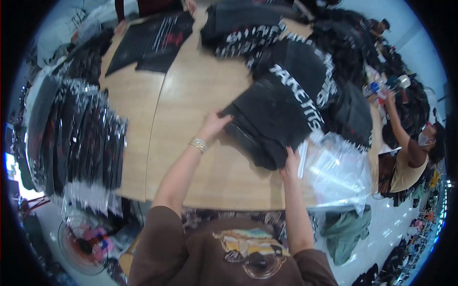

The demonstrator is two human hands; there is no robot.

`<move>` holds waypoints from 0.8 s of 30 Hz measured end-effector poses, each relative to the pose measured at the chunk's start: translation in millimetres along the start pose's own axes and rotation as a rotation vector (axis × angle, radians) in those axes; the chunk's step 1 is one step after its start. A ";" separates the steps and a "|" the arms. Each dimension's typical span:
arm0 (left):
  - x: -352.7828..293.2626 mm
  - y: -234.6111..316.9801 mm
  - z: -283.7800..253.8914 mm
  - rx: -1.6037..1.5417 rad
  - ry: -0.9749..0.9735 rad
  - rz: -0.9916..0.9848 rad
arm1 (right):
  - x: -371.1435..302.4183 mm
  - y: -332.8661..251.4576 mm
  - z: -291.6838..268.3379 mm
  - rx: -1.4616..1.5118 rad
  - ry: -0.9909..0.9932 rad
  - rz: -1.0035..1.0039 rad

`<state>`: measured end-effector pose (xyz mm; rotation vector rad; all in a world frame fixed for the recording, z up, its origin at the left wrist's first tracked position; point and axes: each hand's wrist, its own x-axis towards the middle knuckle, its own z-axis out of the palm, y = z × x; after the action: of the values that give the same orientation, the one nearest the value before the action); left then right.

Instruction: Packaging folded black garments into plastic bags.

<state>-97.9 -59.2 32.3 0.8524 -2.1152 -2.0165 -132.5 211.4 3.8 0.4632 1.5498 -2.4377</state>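
Observation:
Both my hands hold a folded black T-shirt (260, 112) with white lettering, in front of me over the wooden table (191, 95). My left hand (217, 126) pinches its left corner, thumb on top, with a bracelet at the wrist. At the near right corner, my right hand (290, 165) closes on the cloth. The shirt's near edge hangs in loose folds. Its far part overlaps other black garments (296, 59) with white print, so where it ends is hard to tell.
Packed black garments in clear bags (78, 138) stand along the table's left. Clear plastic bags (338, 167) lie at the right edge. Across the table, another person's hand (191, 5) is near a spread black shirt (155, 40). A masked person (412, 162) works at right. A fan (85, 245) stands lower left.

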 end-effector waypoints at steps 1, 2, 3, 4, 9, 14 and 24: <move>-26.8 4.9 -18.7 0.123 0.070 -0.028 | -4.5 8.4 0.0 -0.065 -0.071 0.071; -45.3 -13.3 -44.3 0.160 0.092 -0.083 | -13.3 14.5 9.9 -0.216 -0.156 0.072; -67.6 -16.3 -56.6 0.243 0.154 -0.150 | -10.9 28.9 10.1 -0.344 -0.256 0.011; -84.4 -27.8 -69.6 0.250 0.152 -0.187 | -5.1 35.1 6.9 -0.595 -0.292 -0.067; -173.3 -44.9 -79.2 0.909 0.415 -0.045 | -27.6 24.1 49.0 -1.243 -0.286 -0.396; -202.3 -47.7 -67.1 0.877 0.306 0.526 | -71.7 21.7 69.5 -1.393 -0.488 -1.071; -134.8 -19.5 -78.0 0.968 -0.065 0.348 | -73.1 32.0 78.7 -1.455 -1.062 -0.899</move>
<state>55.6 -67.1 64.0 0.4071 -3.0073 -0.8012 -65.3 127.5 35.5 -1.6481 2.3949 -0.6963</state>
